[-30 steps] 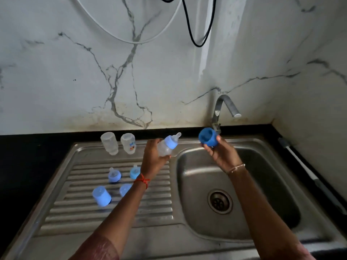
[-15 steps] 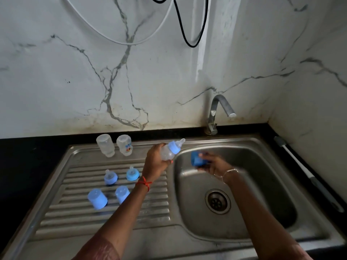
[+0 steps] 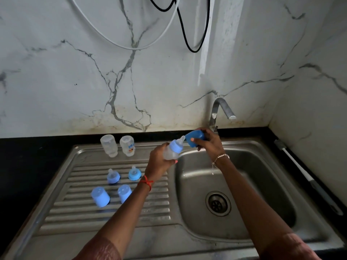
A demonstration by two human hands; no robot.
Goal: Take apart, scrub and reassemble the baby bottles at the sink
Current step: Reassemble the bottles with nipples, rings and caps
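One frosted plastic bottle (image 3: pixel 170 153), domed blue cap (image 3: pixel 195 138)

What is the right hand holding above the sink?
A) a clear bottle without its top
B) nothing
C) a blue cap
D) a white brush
C: the right hand grips a blue cap, close beside the teat of the bottle that the left hand holds.

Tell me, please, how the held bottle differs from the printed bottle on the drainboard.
The held bottle wears a blue collar and teat; the printed bottle has neither. The held bottle is tilted in the left hand; the printed bottle stands free on the drainboard. Both are small and translucent.
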